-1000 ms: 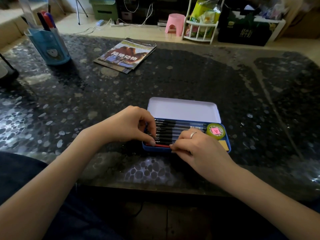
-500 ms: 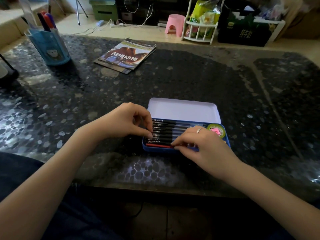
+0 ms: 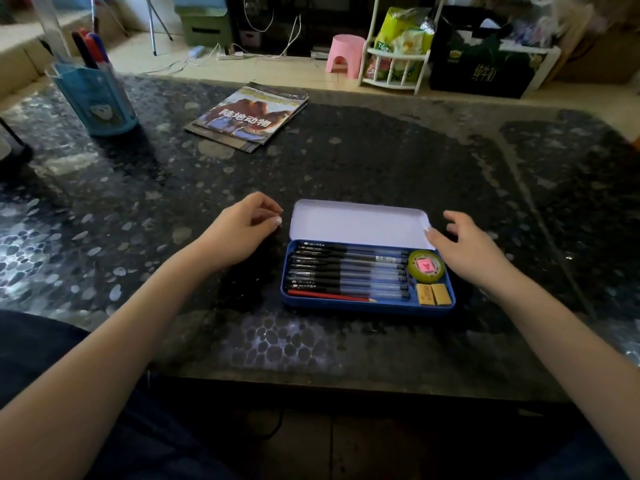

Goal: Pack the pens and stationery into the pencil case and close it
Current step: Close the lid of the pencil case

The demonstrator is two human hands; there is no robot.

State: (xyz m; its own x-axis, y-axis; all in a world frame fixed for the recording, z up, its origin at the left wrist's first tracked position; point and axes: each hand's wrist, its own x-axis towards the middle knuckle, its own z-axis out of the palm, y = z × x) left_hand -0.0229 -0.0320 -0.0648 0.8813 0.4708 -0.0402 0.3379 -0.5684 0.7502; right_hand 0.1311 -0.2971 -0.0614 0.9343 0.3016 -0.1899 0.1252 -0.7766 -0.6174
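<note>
dark pebbled table (image 3: 381, 161) is bearing the packed pencil case (image 3: 367, 304), empty left hand (image 3: 239, 226) and right hand (image 3: 464, 244) flanking its raised lid (image 3: 358, 223); both should be lowering it evenly.

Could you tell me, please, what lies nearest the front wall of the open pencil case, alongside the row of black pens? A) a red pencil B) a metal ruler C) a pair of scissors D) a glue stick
A: a red pencil lies along the front wall of the pencil case, just in front of the black pens; no ruler, scissors or glue stick shows in it.
</note>
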